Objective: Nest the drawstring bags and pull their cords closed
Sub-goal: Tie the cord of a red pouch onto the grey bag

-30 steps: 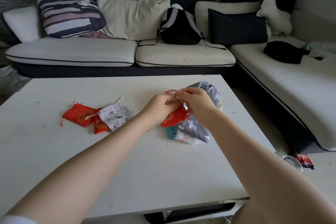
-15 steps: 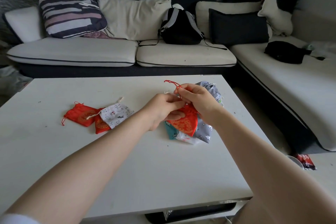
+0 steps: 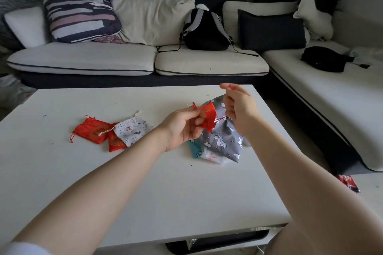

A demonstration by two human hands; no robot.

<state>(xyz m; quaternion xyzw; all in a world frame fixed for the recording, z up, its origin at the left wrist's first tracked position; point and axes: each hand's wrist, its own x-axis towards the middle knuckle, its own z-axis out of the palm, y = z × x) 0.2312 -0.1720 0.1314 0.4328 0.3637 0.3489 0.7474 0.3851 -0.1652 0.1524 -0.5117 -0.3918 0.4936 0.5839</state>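
White coffee table carries the work: above its far right part the left hand pinches the small red bag while the right hand, just beyond it, grips the red cord stretched rightward between them.

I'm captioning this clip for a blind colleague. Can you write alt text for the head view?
A person's left hand holds a small red drawstring bag above a white table while the right hand pulls its red cord. Other small bags lie on the table.
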